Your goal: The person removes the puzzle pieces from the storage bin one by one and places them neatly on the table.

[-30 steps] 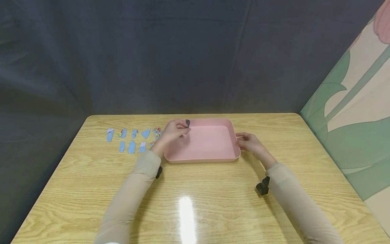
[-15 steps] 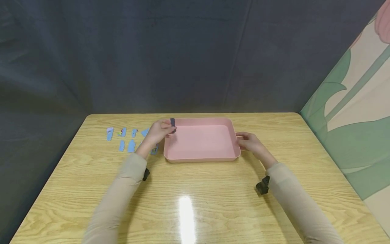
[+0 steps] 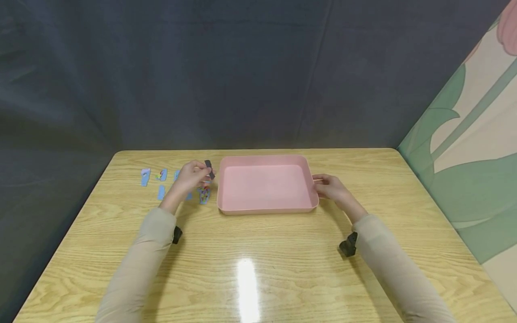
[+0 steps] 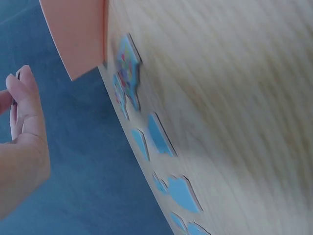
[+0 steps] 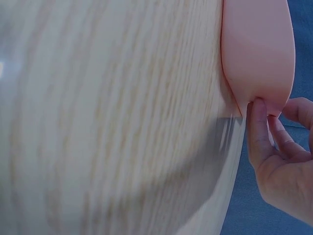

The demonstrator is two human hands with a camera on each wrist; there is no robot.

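Note:
In the head view my left hand [image 3: 189, 179] pinches a thin, dark-backed puzzle piece [image 3: 209, 168] between thumb and fingers, raised just left of the pink tray [image 3: 267, 211]. In the left wrist view that piece shows only as a dark edge at the fingertips. Below the hand lie several flat blue puzzle pieces [image 4: 184, 193], some with multicoloured patterns; the hand hides part of them in the head view. My right hand [image 3: 332, 188] holds the tray's right end, thumb and fingers against its wall, as the right wrist view shows. Inside the tray only its bare pink floor is visible.
The light wooden table [image 3: 282, 264] ends at a dark cloth backdrop [image 3: 242, 76]. A floral-patterned surface [image 3: 476, 148] slopes along the right side. Black wrist devices are on both forearms, the right one [image 3: 348, 245] close to the tabletop.
My left hand has moved left from over the tray to above the puzzle pieces, with the dark-backed piece still in its fingers. The right hand and tray have stayed in place.

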